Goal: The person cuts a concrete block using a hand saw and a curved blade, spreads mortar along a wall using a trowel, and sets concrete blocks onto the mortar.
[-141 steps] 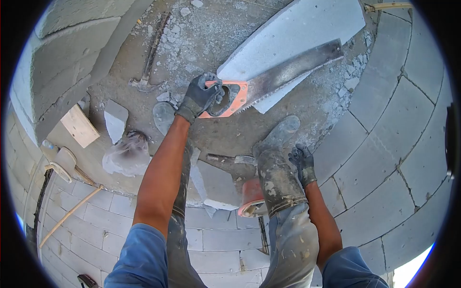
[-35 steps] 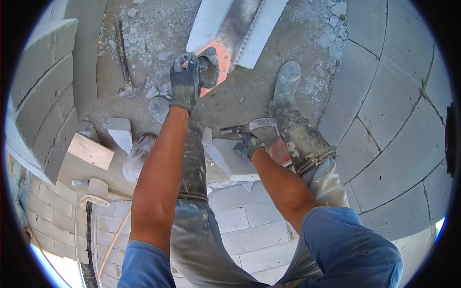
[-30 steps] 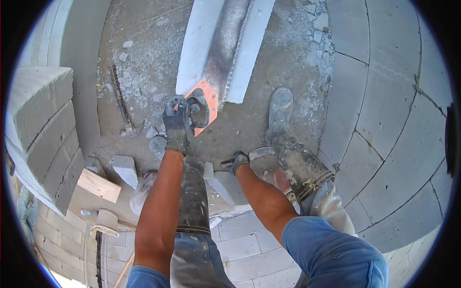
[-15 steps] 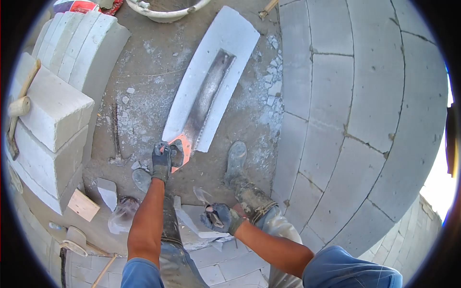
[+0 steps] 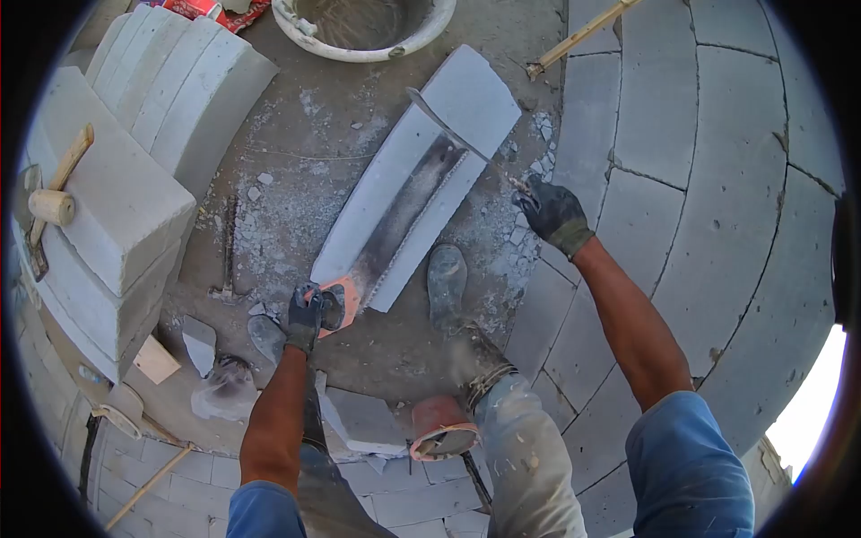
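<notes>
My left hand, in a dark glove, is closed on the orange handle of a handsaw. The saw blade lies along a long pale block on the floor, teeth toward the right. Out to the right, my right hand, gloved too, grips the handle end of a thin curved blade tool. That tool reaches up and left over the far part of the block. Whether its tip touches the block I cannot tell.
Stacked blocks with a mallet stand left. A round basin is at the top. Block wall rises right. A hammer, plastic bag, red bucket and stick lie around my boots.
My right hand has picked up the curved tool from the floor between my boots and swung it up and right, over the block. My left hand stays on the saw handle. The view has shifted.
</notes>
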